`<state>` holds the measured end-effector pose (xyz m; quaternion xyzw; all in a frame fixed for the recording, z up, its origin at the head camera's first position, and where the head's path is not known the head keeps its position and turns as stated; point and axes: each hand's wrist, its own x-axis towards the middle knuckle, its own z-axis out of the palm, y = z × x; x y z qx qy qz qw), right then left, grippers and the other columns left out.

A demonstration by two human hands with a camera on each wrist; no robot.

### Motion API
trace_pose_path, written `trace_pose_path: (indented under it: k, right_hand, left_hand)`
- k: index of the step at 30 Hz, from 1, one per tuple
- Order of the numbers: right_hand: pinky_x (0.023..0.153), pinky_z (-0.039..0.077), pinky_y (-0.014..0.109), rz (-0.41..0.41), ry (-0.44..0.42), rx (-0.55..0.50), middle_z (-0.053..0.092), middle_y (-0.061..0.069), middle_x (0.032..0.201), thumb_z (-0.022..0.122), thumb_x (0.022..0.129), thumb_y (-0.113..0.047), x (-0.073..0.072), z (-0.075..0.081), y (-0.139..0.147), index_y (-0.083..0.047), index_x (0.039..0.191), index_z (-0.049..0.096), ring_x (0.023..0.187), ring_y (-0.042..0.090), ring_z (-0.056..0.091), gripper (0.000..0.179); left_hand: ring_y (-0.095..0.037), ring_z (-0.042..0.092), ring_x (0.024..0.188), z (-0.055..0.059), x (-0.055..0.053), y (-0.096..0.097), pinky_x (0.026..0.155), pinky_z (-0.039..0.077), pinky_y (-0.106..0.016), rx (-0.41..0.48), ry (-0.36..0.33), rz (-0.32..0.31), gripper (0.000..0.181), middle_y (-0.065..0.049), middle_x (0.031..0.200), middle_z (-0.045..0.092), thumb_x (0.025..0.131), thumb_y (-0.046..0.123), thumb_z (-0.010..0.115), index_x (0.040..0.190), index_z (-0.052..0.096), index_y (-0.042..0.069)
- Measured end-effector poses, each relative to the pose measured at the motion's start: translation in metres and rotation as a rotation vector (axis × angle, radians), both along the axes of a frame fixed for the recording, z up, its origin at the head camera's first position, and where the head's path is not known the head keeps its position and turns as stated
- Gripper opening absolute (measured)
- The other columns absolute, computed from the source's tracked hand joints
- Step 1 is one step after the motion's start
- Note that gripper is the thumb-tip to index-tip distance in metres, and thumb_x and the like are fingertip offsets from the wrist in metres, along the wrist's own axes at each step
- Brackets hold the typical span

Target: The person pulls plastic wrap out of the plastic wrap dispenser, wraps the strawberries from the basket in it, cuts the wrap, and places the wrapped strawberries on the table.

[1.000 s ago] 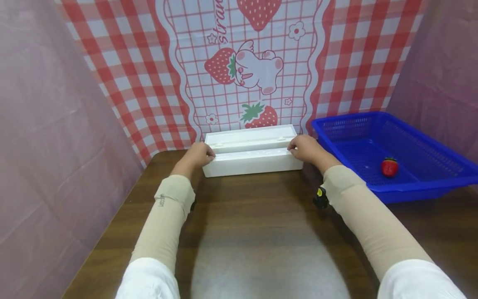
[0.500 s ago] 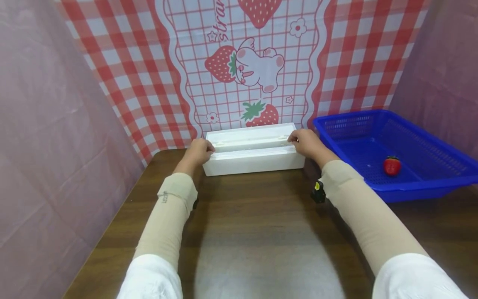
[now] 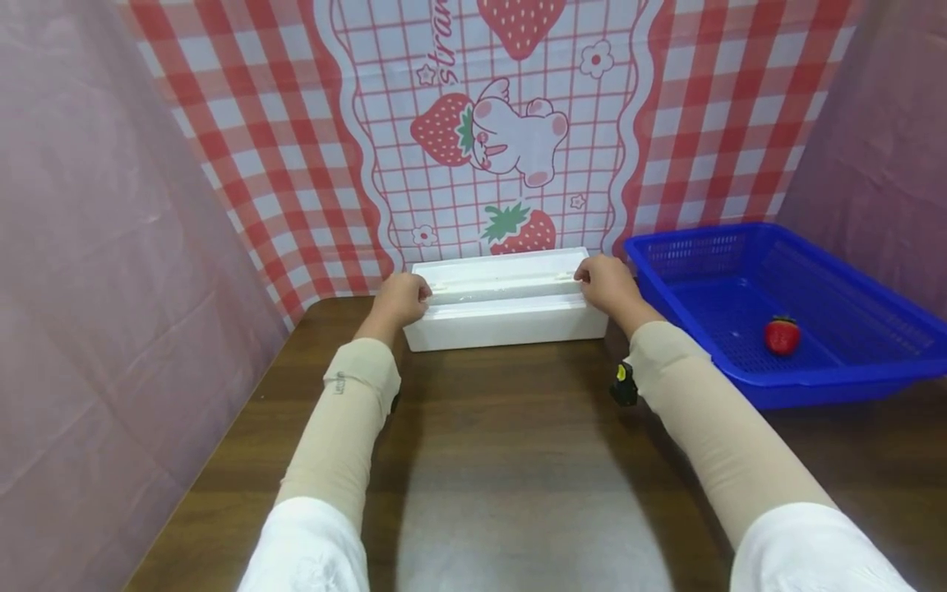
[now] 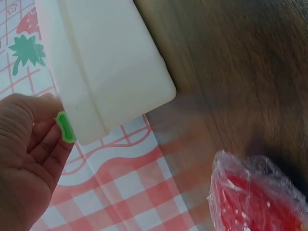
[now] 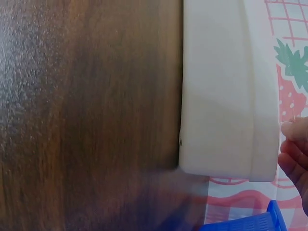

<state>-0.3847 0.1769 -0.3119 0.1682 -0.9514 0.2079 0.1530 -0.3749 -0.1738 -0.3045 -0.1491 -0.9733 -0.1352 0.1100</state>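
A long white box, which looks like a cling film dispenser, stands at the table's back with its lid tilted open behind. My left hand is at the box's left end, thumb and forefinger together; my right hand does likewise at the right end. Both seem to pinch the edge of clear film above the opening, though the film barely shows. In the left wrist view a small green piece sits between the fingertips and the box. In the right wrist view, the fingers curl just beyond the box's edge.
A blue plastic basket holding a red strawberry stands on the wooden table at right. Something red wrapped in clear film lies near my left wrist, out of sight in the head view. A checked cloth hangs behind.
Both hands have risen slightly from the box's front edge toward the open lid, still pinching. The box and basket stay put; the head view has shifted a little.
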Motion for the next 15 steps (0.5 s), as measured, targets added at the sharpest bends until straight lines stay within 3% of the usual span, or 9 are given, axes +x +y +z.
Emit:
trace_pose_path:
  k: [8, 15]
  right_hand:
    - [0.088, 0.047, 0.051, -0.053, 0.039, 0.069, 0.07, 0.019, 0.098, 0.062, 0.09, -0.003, 0.0, 0.005, -0.002, 0.002, 0.097, 0.071, 0.095, 0.037, 0.063, 0.013]
    - [0.088, 0.048, 0.051, -0.043, 0.055, 0.059, 0.07, 0.02, 0.097, 0.062, 0.09, -0.003, 0.003, 0.012, 0.0, 0.002, 0.095, 0.072, 0.095, 0.039, 0.063, 0.012]
  left_hand:
    - [-0.027, 0.065, 0.088, -0.001, -0.004, 0.003, 0.08, 0.053, -0.038, -0.005, 0.109, 0.009, 0.017, -0.011, 0.091, 0.072, 0.086, -0.001, 0.061, 0.095, 0.074, 0.002]
    - [-0.027, 0.066, 0.087, 0.003, -0.004, 0.002, 0.08, 0.053, -0.039, -0.002, 0.13, 0.005, 0.015, -0.011, 0.09, 0.072, 0.085, -0.001, 0.062, 0.094, 0.075, 0.002]
